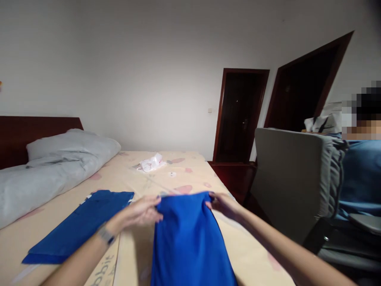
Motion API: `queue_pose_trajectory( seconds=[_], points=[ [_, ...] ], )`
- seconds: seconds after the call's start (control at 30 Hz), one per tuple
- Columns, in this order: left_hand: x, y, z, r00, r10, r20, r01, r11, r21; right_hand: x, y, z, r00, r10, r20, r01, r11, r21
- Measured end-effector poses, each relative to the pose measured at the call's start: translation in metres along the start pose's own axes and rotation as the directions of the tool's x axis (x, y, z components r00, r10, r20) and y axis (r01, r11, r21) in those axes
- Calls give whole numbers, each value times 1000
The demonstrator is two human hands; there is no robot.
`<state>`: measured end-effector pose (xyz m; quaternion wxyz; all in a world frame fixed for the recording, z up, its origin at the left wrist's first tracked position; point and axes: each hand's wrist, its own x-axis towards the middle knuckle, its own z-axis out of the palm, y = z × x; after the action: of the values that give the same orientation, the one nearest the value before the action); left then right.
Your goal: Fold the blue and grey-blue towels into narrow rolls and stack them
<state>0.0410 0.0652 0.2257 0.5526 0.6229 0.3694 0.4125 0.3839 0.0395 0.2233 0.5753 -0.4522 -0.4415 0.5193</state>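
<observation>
A blue cloth (190,242) is gripped at its upper corners by the left hand (146,210) and the right hand (222,203), and is held over the bed (253,250). A folded cloth (79,228) (also blue) is laid to its left, near the quilt (62,163).

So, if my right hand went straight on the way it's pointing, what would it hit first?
Your right hand would first meet the blue cloth it's gripping; past that, the line seems to run toward the white bundle on the bed, though depth is unclear.
</observation>
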Motion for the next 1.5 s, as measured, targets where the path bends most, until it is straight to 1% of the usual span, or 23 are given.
queue_pose_trajectory(
  seconds=[0.03,0.07,0.1,0.13,0.2,0.27,0.3,0.37,0.43,0.5,0.6,0.67,0.73,0.83,0.9,0.97,1.03,1.1,1.17,1.23,1.33,1.43,1.5],
  points=[
    [29,22,1,993,106,-46,-109,992,-69,21,-17,5,999,-39,-33,39,999,0],
    [61,46,2,963,236,-131,-253,958,-134,45,-39,11,992,-101,-72,101,995,1],
    [92,71,4,941,294,-170,-321,934,-157,69,-65,17,977,-183,-112,185,983,6],
    [122,96,6,905,362,-225,-403,898,-177,91,-95,24,949,-276,-149,282,959,16],
    [167,140,10,799,498,-337,-577,793,-196,122,-154,36,869,-455,-193,470,882,40],
    [189,169,16,701,597,-389,-698,686,-205,133,-197,45,800,-572,-180,589,806,56],
    [192,176,18,662,638,-392,-738,647,-192,132,-209,47,776,-611,-160,625,779,58],
    [189,173,23,616,693,-374,-774,621,-126,123,-210,45,750,-651,-116,659,751,41],
    [179,151,25,620,700,-354,-757,652,-37,111,-183,36,752,-653,-91,656,755,-6],
    [167,113,26,679,653,-335,-686,727,26,101,-137,24,779,-621,-85,615,784,-86],
    [141,36,30,796,526,-299,-515,848,122,85,-46,9,852,-516,-92,480,839,-257],
    [116,-23,36,852,419,-313,-373,906,198,70,19,5,902,-417,-112,350,859,-375],
    [84,-80,42,893,291,-344,-199,940,279,49,79,6,941,-318,-120,230,855,-464],
    [34,-149,45,908,120,-400,49,921,387,13,147,6,965,-216,-146,104,832,-545],
    [6,-178,39,893,62,-446,161,882,443,-9,174,1,967,-196,-166,66,814,-577],
    [-16,-193,30,872,36,-488,234,845,481,-29,187,-8,962,-196,-191,46,803,-594],
    [-34,-197,20,863,35,-504,257,829,497,-48,191,-17,960,-190,-207,30,803,-595],
    [-49,-193,14,882,48,-469,197,865,461,-64,191,-23,963,-172,-209,16,808,-589],
    [-63,-187,11,917,57,-395,104,922,374,-80,191,-27,967,-151,-205,2,809,-588],
    [-76,-184,10,948,43,-316,63,946,318,-93,193,-30,971,-130,-200,-16,802,-597],
    [-95,-191,12,970,4,-244,95,914,394,-108,199,-33,981,-87,-174,-44,771,-635],
    [-110,-204,14,978,-24,-207,128,856,501,-117,205,-38,995,0,-99,-70,707,-704],
    [-117,-210,17,981,-28,-193,128,840,527,-120,207,-42,997,53,-53,-75,698,-712]
  ],
)
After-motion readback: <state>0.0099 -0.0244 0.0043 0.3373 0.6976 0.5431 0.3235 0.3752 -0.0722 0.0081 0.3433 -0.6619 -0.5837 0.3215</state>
